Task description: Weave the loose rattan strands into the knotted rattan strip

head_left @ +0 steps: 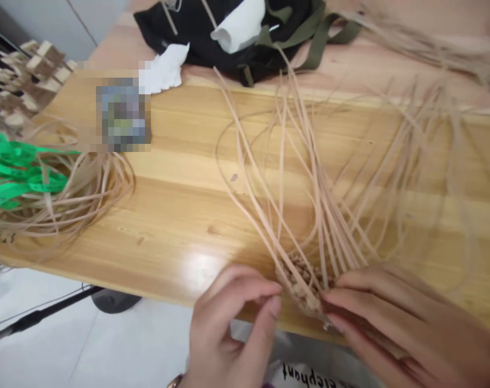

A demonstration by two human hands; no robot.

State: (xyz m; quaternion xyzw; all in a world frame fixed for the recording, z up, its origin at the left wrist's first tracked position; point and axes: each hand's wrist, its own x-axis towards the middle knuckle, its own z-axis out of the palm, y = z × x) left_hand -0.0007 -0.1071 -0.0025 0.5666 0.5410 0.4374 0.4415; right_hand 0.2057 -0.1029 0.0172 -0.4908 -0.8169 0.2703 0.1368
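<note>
Wood table [168, 226]: small weave [303, 285] part-made, strands [318, 205] mostly loose

Pale floor [156, 345] lower left; black bag [196, 32] and torn tissue [166, 67] at the table's far side. Coiled bundle [99, 172] with green ribbon [27, 172] at far left, well apart from the weave.

Weave sits at the near edge of the table, between the two hands. Right hand [398, 318]: fingers bunched, thumb and fingertips closed on the weave's right end. Left hand [232, 323]: thumb and index nearly meet in a pinch at the weave's left side, other fingers curled; can't tell if a strand is caught in it.

Progress: done part is a short, tight, knobbly patch. Strands fan out long and unworked across the table, so most of their length looks left over; judged early to midway. Weave's underside and right end hidden, so exact count of finished rows unclear.
</note>
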